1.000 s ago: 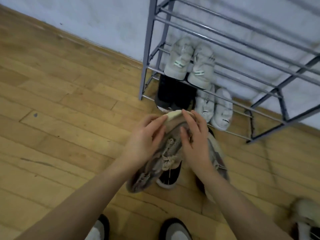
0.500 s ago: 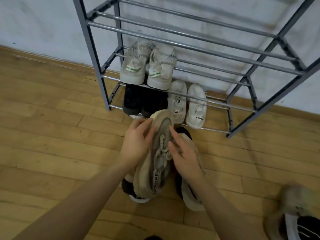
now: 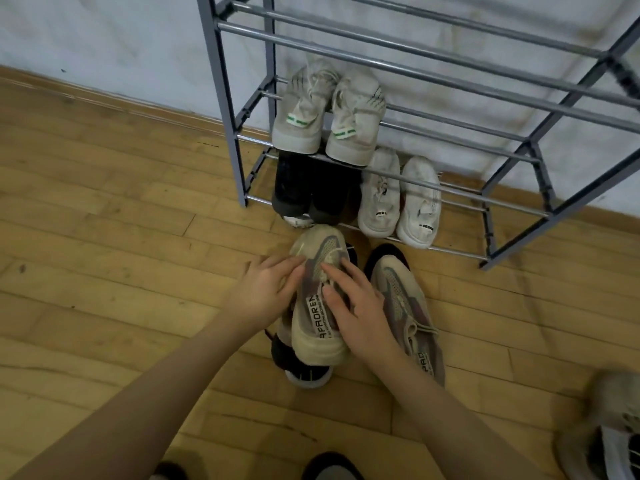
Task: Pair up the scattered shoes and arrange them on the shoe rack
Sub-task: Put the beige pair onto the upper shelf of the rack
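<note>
The tan shoe (image 3: 320, 299) you hold lies with its long axis running from 6 to 12 o'clock, toe toward the rack (image 3: 221, 98). Your left hand (image 3: 265, 292) cups its side from 9 o'clock with curled fingers; your right hand (image 3: 356, 306) lies across its laces from 3 o'clock, fingers bent over the top. Its mate (image 3: 407, 310) sits just beside at 3 o'clock, on the floor (image 3: 104, 237), pointing the same way, nearer your right hand. The rack's free bars lie at 1 o'clock, beside the white pair (image 3: 398, 199).
</note>
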The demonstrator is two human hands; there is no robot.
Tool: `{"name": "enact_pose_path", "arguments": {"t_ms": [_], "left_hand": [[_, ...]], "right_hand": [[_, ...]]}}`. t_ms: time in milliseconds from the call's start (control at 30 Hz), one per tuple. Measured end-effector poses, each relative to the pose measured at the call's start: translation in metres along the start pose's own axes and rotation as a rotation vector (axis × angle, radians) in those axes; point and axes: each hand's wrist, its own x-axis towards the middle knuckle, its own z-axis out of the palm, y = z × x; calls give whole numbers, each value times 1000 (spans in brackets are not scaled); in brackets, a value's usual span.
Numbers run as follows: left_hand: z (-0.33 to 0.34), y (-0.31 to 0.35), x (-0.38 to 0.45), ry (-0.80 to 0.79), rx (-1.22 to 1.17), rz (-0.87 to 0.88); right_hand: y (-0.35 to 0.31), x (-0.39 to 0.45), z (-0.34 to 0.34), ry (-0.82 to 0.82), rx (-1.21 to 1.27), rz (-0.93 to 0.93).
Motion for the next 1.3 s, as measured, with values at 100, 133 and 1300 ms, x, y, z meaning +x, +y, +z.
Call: {"name": "enact_pose_path", "arguments": {"t_ms": [100, 133, 1300], "left_hand": [[-15, 14, -13, 11, 11, 55], [-20, 20, -18, 13, 14, 62], [29, 81, -46, -161, 551, 192]], "right_hand": [[3, 1, 3, 36, 15, 8], [4, 1, 0, 51, 38, 10], [109, -92, -51, -180, -551, 141]]}}
